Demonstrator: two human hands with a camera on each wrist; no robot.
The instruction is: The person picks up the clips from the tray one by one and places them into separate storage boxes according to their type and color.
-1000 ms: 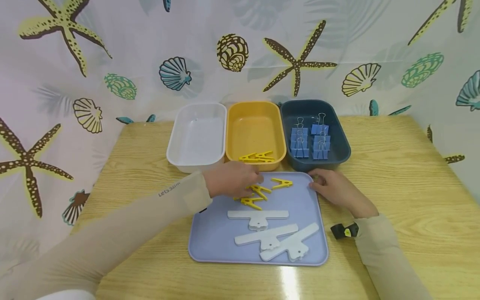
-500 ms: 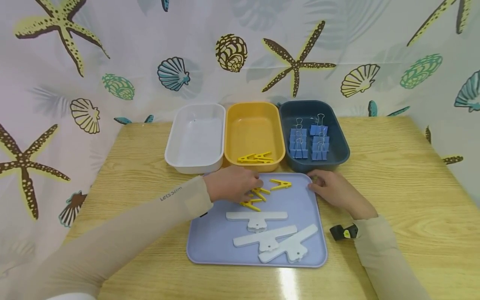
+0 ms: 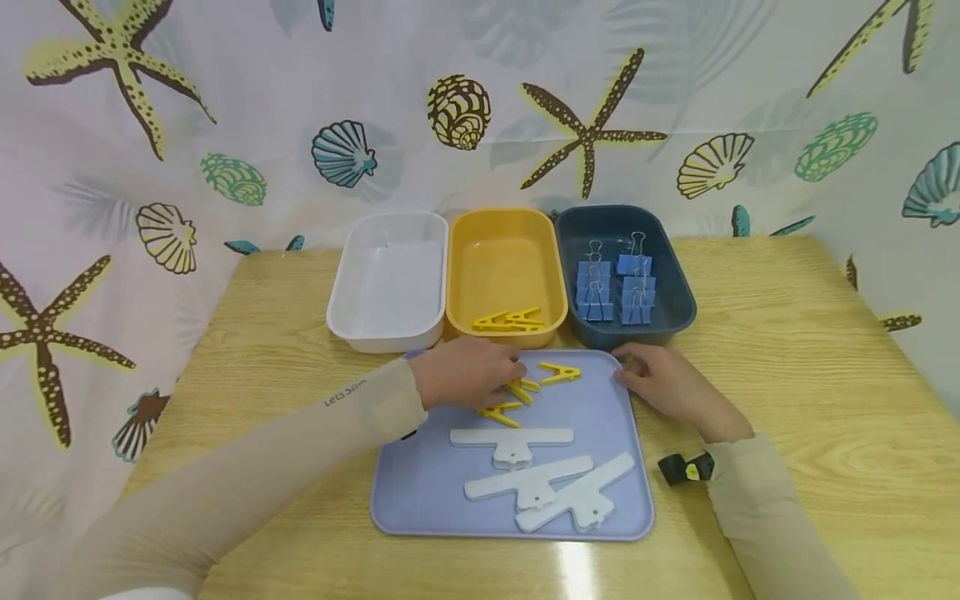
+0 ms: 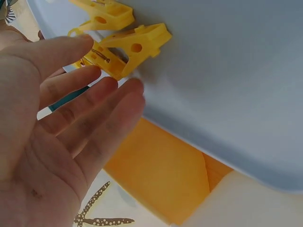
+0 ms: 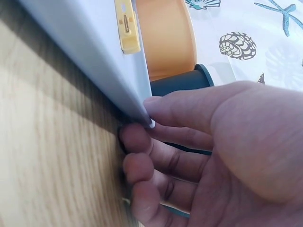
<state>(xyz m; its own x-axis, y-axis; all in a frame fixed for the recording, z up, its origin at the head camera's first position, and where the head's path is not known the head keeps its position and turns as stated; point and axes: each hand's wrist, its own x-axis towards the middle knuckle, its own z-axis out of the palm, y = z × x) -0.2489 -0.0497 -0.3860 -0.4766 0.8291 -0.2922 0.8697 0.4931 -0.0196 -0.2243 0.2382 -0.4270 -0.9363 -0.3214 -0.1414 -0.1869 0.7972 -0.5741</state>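
Over the upper part of the lilac tray [image 3: 420, 492], my left hand [image 3: 468, 371] pinches a yellow clothespin [image 4: 102, 59] between thumb and index finger, its other fingers extended. More yellow clothespins lie right beside it, one [image 4: 142, 45] close to the fingertips and another [image 3: 501, 412] just below the hand. A further clothespin [image 3: 560, 372] lies toward the tray's upper right. My right hand [image 3: 675, 387] grips the tray's upper right corner, thumb on the rim and fingers curled beneath. Three white bag clips [image 3: 512, 437] lie across the tray's lower half, two of them overlapping.
Behind the tray stand a white bin [image 3: 390, 283], a yellow bin [image 3: 506, 258] with several clothespins [image 3: 510, 321] at its near end, and a dark blue bin [image 3: 678, 292] holding several blue binder clips [image 3: 595, 308]. A patterned curtain [image 3: 405, 75] hangs behind the wooden table [image 3: 765, 333].
The left hand has closed in on the clothespins and now covers the leftmost one. My right hand keeps its hold on the tray corner. The view has shifted slightly.
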